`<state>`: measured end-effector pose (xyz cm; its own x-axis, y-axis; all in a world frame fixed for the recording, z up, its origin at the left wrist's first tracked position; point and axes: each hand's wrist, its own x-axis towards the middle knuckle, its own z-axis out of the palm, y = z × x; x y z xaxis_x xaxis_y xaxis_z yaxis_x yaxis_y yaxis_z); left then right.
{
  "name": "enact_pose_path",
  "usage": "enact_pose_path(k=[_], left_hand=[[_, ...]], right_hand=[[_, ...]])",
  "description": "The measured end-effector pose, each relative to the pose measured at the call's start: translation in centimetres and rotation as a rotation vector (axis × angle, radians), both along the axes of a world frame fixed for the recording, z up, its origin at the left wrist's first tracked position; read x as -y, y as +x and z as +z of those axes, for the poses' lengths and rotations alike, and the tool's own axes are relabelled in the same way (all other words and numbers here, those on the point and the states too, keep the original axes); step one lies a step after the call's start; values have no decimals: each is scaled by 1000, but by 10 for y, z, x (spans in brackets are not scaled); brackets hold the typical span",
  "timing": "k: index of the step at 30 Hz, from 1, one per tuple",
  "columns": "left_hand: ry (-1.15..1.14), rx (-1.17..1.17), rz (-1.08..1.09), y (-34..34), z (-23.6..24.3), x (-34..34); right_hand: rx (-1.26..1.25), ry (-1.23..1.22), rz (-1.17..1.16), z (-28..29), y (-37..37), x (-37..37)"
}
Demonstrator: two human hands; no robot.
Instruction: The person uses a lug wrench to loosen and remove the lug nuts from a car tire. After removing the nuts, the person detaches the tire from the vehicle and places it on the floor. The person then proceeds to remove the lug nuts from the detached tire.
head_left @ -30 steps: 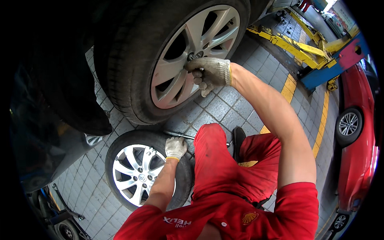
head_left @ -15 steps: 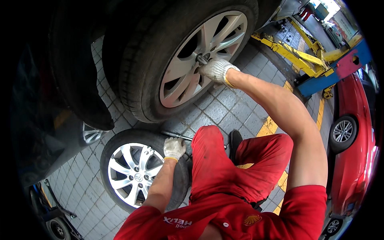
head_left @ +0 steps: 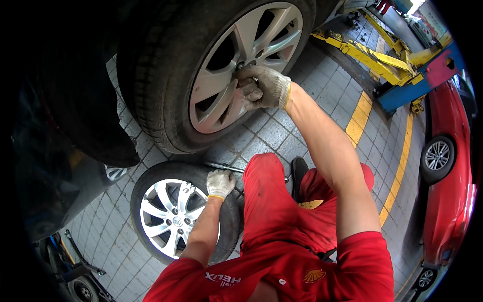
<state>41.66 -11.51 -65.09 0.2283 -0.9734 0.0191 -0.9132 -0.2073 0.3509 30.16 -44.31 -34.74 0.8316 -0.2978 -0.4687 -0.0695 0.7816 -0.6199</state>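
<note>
A mounted wheel (head_left: 214, 95) with silver spokes and a black tyre fills the upper middle. My right hand (head_left: 264, 88), in a pale knitted glove, is at its centre with fingers curled in by the lug holes. A small dark metal end shows at the fingertips; the rest is hidden. Another wheel (head_left: 166, 199) lies face up on the floor at lower left. My left hand (head_left: 220, 183), also gloved, is closed over its tyre edge. Small shiny metal pieces (head_left: 188, 187) sit on its upper spoke. Beside that hand, a long metal wrench (head_left: 221, 165) runs towards my knee.
Dark car bodywork (head_left: 95, 110) hangs over the left side. A yellow lift arm (head_left: 367, 60) and blue post (head_left: 417, 85) stand at upper right. Farther right is a red car (head_left: 448, 196). Black equipment (head_left: 75, 272) stands at lower left, on the grey tiled floor (head_left: 108, 216).
My right hand has turned, its fingers now bent closer to the wheel's face; the metal piece at its fingertips shows less. My left hand stays on the tyre. The view has shifted slightly.
</note>
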Motion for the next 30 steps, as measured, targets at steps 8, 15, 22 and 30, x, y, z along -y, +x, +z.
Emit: enact_pose_path(k=[8, 15, 22, 30], left_hand=[[73, 7, 7, -3, 3, 3], [87, 40, 19, -2, 1, 6], [133, 46, -8, 0, 4, 0], [178, 61, 9, -6, 3, 8]], right_hand=[[-200, -218, 109, 13, -5, -5], [-781, -1559, 415, 46, 6, -21], [-1012, -1789, 244, 42, 4, -28], [-644, -1413, 147, 29, -32, -19]])
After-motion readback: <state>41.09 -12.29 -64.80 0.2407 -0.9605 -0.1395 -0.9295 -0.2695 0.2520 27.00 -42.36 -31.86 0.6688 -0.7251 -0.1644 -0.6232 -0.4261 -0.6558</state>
